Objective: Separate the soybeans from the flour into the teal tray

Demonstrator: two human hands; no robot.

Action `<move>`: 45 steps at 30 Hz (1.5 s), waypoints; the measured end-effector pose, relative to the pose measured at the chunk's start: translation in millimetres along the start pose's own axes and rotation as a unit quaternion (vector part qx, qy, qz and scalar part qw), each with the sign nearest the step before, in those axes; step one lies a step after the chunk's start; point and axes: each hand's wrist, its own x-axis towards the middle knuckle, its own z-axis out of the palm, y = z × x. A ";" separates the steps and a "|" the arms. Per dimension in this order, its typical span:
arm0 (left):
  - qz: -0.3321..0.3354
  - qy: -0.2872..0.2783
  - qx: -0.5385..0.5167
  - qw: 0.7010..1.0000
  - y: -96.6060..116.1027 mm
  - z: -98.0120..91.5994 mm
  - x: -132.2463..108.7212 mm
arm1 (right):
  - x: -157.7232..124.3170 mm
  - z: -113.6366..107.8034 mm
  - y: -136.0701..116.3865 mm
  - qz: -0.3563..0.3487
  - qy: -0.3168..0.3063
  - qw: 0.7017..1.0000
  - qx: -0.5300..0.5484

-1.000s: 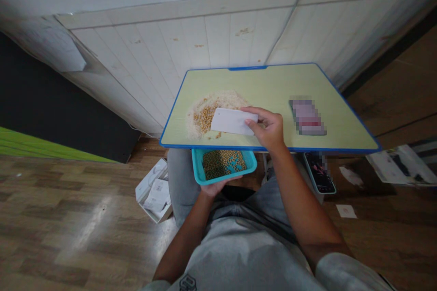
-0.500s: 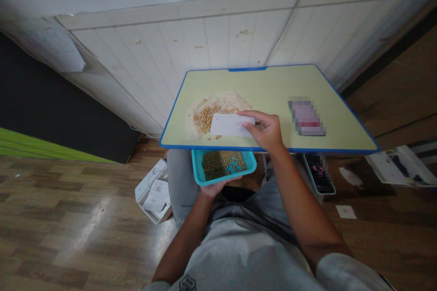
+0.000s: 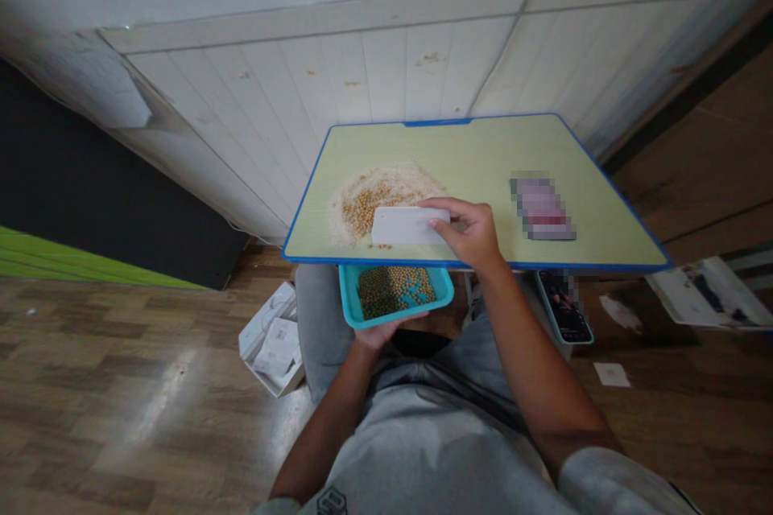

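My right hand (image 3: pixel 468 227) pinches a white card (image 3: pixel 406 225) by its right end, over the near part of the table. Behind and left of the card lies a pile of round yellow beans (image 3: pixel 361 209), ringed by pale rice-like grains (image 3: pixel 411 175). A few beans sit just under the card's lower edge. Below the table's front edge, my left hand (image 3: pixel 380 333) grips a turquoise tray (image 3: pixel 445 288) from underneath; its fingers are mostly hidden by the tray. Many yellow beans (image 3: pixel 392 290) lie inside the tray, partly in shadow.
The small table (image 3: pixel 483 145) has a blue rim. A blurred-out flat object (image 3: pixel 543 209) lies on its right side. A phone (image 3: pixel 564 310) rests below on the right. An open white box (image 3: pixel 274 346) with papers stands on the floor at left. A wall (image 3: pixel 338 72) rises behind.
The white card has shifted slightly toward the table's near edge with my right hand, and beans now show along its lower edge. My left hand and the tray have stayed put.
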 end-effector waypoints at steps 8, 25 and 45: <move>-0.004 0.000 -0.009 1.000 0.8 3.7 -0.2 | 0.2 -0.5 -3.2 -0.013 -0.013 0.999 0.035; 0.002 0.007 -0.013 1.000 0.6 6.6 -1.8 | -1.5 -2.8 -5.6 -0.026 -0.041 0.998 0.028; -0.003 0.017 -0.013 1.000 0.3 6.7 -1.0 | -1.0 -4.0 -6.1 -0.020 -0.060 0.995 0.072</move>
